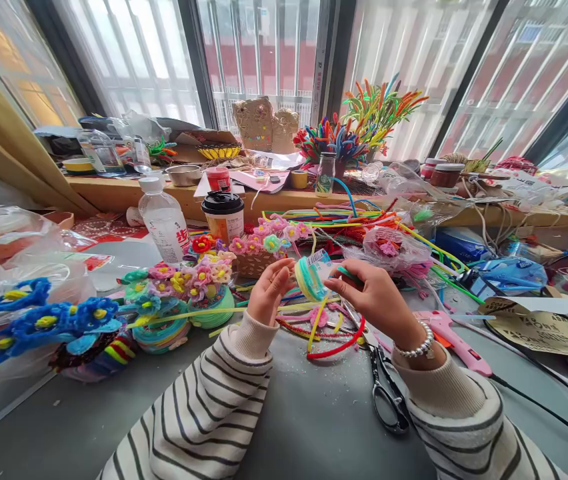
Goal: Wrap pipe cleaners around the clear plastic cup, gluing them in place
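Note:
A clear plastic cup [320,263] with a printed label is held up between my hands, tipped on its side. Yellow and teal pipe cleaners [308,280] are wound around one end of it. My left hand [269,291] has curled fingers against the wrapped end. On the other side, my right hand [378,297] pinches a teal pipe cleaner [348,275], fingertips at the cup. Below lie a red pipe cleaner [341,350], a yellow pipe cleaner [316,327] and black-handled scissors [388,393].
A pink glue gun [457,340] with a black cord lies right. Pipe-cleaner flowers in wrapped pots [161,327] stand left, near blue flowers [49,323]. Behind are a water bottle [161,217], a lidded coffee cup [223,217] and loose pipe cleaners [364,223]. A cluttered windowsill [274,200] runs across the back.

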Available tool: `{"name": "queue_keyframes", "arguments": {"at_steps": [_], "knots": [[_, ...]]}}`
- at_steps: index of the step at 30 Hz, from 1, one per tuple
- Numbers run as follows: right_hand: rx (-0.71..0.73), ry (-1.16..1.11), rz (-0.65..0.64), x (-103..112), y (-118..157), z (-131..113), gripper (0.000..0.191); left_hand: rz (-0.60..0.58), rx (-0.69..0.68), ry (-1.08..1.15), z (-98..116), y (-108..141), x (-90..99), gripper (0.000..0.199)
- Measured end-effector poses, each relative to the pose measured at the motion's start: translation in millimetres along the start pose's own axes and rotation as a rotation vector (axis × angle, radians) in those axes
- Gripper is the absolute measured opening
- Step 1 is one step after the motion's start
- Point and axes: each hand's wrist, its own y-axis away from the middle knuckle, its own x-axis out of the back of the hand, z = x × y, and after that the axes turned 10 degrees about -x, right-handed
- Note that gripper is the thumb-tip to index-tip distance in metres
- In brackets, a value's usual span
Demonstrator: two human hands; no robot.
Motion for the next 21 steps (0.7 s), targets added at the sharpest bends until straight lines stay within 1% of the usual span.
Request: {"name": "queue_keyframes", "arguments": {"at_steps": [4,7,8,13,17,21], "knots": [[-0.025,0.042,-0.001,-2,-3,4,0.023,0.029,-0.029,0.081,3,-3,3.3,0.040],[-0.061,0.094,0.032,-2,-6,10,0.020,0.015,-0.006,0.174,5,-4,3.3,0.033],[-0.071,0.106,0.048,-2,-7,12,0.019,-0.007,0.009,0.180,5,-4,3.1,0.032],[-0.118,0.107,0.118,4,-11,20,0.022,-0.253,0.147,0.027,2,0,1.2,0.032],[-0.157,0.095,0.222,13,-11,25,0.025,-0.436,0.299,-0.110,0,5,-0.7,0.030],[-0.203,0.069,0.316,24,-10,27,0.026,-0.735,0.481,-0.338,-4,11,-1.5,0.030]]}}
